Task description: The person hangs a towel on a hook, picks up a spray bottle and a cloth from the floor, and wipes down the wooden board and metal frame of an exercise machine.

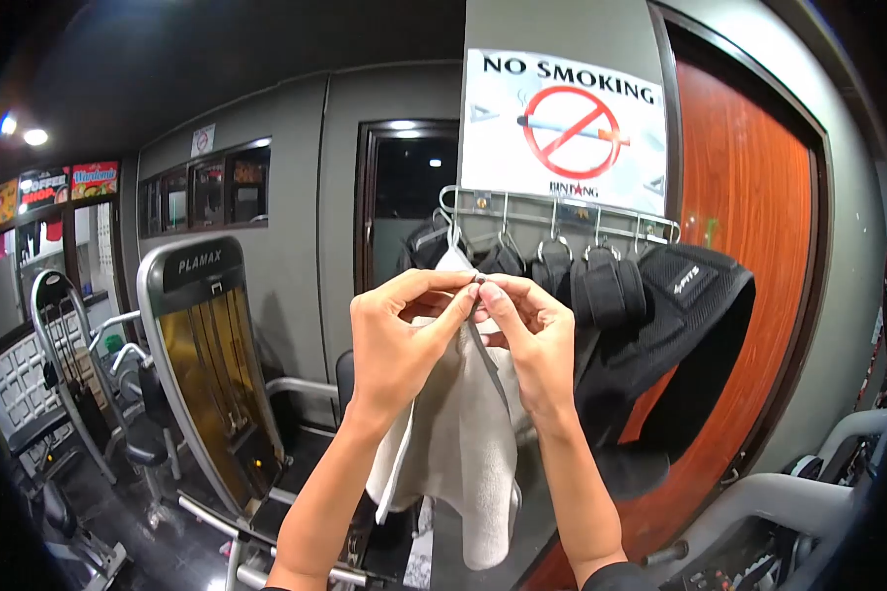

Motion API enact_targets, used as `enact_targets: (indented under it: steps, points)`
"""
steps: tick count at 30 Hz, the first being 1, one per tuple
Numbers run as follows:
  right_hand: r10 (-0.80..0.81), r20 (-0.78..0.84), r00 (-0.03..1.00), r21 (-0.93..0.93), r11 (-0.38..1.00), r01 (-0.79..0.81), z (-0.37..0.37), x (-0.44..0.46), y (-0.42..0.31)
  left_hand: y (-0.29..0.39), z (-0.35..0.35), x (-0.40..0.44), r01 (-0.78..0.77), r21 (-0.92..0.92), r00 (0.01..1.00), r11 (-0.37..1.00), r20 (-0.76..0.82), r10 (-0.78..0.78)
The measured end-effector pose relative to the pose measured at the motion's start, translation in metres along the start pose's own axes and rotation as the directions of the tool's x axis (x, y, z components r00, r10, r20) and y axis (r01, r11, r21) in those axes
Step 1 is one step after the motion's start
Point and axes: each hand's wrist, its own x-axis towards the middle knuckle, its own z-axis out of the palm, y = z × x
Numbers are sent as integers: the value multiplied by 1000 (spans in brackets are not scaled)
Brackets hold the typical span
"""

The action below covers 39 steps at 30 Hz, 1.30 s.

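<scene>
A light grey towel [443, 404] with a dark strip along one edge hangs down in front of me. My left hand [404, 325] is closed in a pinch at its top, by the dark strip. Opposite it, my right hand [530, 330] pinches the same spot, the thumbs and fingertips of both hands almost touching. The fingers partly hide the bit of edge between them. Just behind the hands is a metal hook rack [562, 204] on the wall; a white strap or hanger piece [453, 258] hangs from its left end.
Black padded straps [609, 288] and a large black belt [695, 286] hang from the rack, beneath a no smoking sign [567, 123]. To the right stands a reddish wooden door [749, 217]. Weight machines [202, 345] fill the left side, and a grey machine frame [769, 512] is at lower right.
</scene>
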Motion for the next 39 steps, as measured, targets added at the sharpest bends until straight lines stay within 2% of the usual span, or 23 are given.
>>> enact_targets:
  steps: [4, 6, 8, 12, 15, 18, 21, 26, 32, 35, 39]
  points:
    - [-112, -13, 994, -32, 993, 112, 9, 45, 4, -14, -1, 42, -73, 21, 995, 997, -64, 74]
    - [-190, -25, 982, -247, 953, 178, 11, 67, 7, -26, 0, 60, -135, -14, 987, 991, -88, 133]
    - [-228, -46, 973, -312, 928, 203, 15, 81, 3, -32, 0, 75, -142, 104, 985, 984, -83, 151]
    - [-379, -14, 925, -655, 703, 278, 17, 105, 17, -64, 0, 98, -166, 196, 979, 966, -84, 185]
    - [-394, 6, 919, -764, 591, 258, 19, 109, 24, -83, 2, 104, -165, 178, 980, 970, -82, 181]
    - [-396, 18, 918, -796, 551, 253, 20, 109, 26, -88, 2, 106, -146, 157, 984, 977, -80, 160]
    - [-371, 27, 928, -810, 536, 238, 20, 106, 25, -87, 0, 105, -93, 224, 995, 970, -24, 101]
    - [-352, 40, 935, -803, 546, 239, 17, 106, 30, -99, -3, 105, -67, 163, 998, 984, 4, 67]
    - [-312, 14, 950, -784, 586, 204, 17, 105, 31, -108, -3, 104, -146, 129, 989, 981, 20, 144]
    - [-299, 31, 954, -783, 586, 209, 18, 102, 31, -113, -4, 98, -178, 171, 984, 969, 26, 176]
    - [-329, 97, 939, -807, 526, 267, 16, 99, 32, -115, -6, 92, -197, 183, 980, 963, 16, 198]
